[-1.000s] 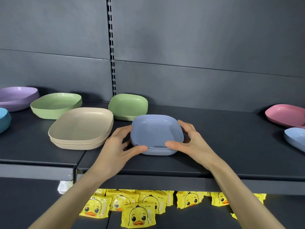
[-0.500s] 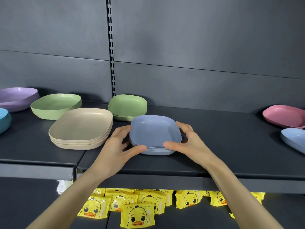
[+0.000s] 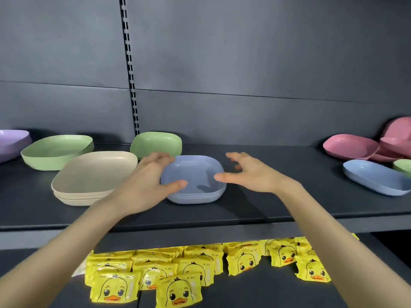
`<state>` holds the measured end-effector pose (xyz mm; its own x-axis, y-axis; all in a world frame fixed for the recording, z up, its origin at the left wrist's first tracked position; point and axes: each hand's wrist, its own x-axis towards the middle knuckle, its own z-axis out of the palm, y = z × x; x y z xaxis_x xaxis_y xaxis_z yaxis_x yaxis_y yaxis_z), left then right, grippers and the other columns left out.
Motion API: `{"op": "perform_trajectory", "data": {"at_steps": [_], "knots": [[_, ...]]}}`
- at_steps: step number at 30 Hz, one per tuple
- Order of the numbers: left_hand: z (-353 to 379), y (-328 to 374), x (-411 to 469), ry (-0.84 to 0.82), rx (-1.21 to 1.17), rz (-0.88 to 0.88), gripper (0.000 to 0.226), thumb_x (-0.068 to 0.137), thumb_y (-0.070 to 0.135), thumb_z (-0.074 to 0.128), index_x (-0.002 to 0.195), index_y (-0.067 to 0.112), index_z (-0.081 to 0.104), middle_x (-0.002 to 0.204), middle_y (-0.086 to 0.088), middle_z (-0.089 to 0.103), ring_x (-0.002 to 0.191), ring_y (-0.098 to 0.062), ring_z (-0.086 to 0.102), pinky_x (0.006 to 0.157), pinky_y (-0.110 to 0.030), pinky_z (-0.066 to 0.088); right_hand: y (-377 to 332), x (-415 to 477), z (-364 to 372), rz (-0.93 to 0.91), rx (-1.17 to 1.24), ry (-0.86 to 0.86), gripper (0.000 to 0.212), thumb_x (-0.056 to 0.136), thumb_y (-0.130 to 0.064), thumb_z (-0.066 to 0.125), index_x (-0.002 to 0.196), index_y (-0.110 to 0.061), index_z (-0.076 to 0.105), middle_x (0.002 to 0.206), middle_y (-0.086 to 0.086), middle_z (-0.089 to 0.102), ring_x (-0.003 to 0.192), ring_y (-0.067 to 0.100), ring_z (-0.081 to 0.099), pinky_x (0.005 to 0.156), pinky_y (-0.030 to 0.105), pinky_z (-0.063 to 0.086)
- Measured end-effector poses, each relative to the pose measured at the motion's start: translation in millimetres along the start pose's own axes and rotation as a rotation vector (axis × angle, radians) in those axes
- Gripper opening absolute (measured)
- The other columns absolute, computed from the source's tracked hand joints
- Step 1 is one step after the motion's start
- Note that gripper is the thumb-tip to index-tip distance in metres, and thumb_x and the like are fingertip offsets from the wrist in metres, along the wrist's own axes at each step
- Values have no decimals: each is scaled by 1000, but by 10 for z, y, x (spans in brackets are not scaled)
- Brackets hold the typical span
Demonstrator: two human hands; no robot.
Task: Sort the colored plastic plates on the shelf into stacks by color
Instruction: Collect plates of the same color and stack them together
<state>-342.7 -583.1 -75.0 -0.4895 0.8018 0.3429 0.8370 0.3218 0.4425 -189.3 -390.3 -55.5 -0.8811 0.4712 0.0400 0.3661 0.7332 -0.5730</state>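
A stack of small blue-grey plates [image 3: 195, 174] sits mid-shelf. My left hand [image 3: 144, 181] hovers at its left rim, fingers spread and thumb raised over the dish. My right hand [image 3: 249, 172] floats just off its right side, fingers apart, holding nothing. Left of the blue stack lies a beige stack [image 3: 93, 172], with a large green stack [image 3: 55, 150] and a small green stack [image 3: 155, 143] behind. A purple plate [image 3: 11, 141] shows at the far left. On the right are pink plates [image 3: 349, 146], a light blue plate [image 3: 373, 176] and a green plate's edge [image 3: 403, 165].
The dark shelf [image 3: 266, 205] has bare surface between the blue stack and the right-hand plates. A slotted upright [image 3: 131, 74] runs up the grey back panel. Yellow duck-print packets [image 3: 178, 267] lie on the lower shelf beneath my arms.
Both hands have come off the blue stack's rim and lifted, the right one pulling away to the right. My view has swung right, showing more plates there.
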Motion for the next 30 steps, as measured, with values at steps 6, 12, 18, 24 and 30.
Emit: {"op": "perform_trajectory", "data": {"at_steps": [6, 12, 18, 24, 30], "knots": [[-233, 654, 461, -89, 237, 175, 59, 87, 46, 57, 138, 21, 41, 139, -2, 44, 131, -21, 35, 104, -30, 26, -31, -249, -690, 5, -249, 140, 68, 86, -46, 62, 142, -17, 36, 139, 4, 36, 126, 21, 40, 95, 27, 33], [-235, 1513, 715, 20, 274, 340, 61, 87, 47, 56, 140, 22, 38, 138, -3, 45, 131, -22, 35, 108, -36, 31, 212, -736, -1407, -2, -367, 345, 61, 87, -40, 62, 139, -16, 40, 138, 6, 36, 129, 24, 36, 98, 29, 33], [166, 2545, 624, 152, 217, 436, 60, 88, 45, 55, 140, 22, 37, 135, 1, 45, 129, -20, 36, 107, -39, 32, 813, -1444, -2008, -16, -451, 493, 56, 88, -38, 62, 135, -13, 45, 138, 6, 39, 129, 26, 36, 105, 41, 36], [860, 3434, 511, 120, 140, 446, 60, 89, 45, 54, 141, 25, 34, 138, 4, 43, 129, -16, 34, 106, -35, 33, 1617, -2108, -2416, 34, -467, 491, 50, 88, -32, 61, 133, -14, 48, 135, 5, 43, 123, 26, 42, 100, 39, 40], [1359, 4011, 651, 53, 144, 460, 58, 90, 45, 53, 141, 28, 32, 137, 6, 43, 126, -14, 35, 103, -30, 33, 2232, -2433, -2765, 91, -469, 465, 44, 87, -32, 62, 126, -16, 54, 128, 4, 48, 117, 27, 46, 96, 39, 41]]}}
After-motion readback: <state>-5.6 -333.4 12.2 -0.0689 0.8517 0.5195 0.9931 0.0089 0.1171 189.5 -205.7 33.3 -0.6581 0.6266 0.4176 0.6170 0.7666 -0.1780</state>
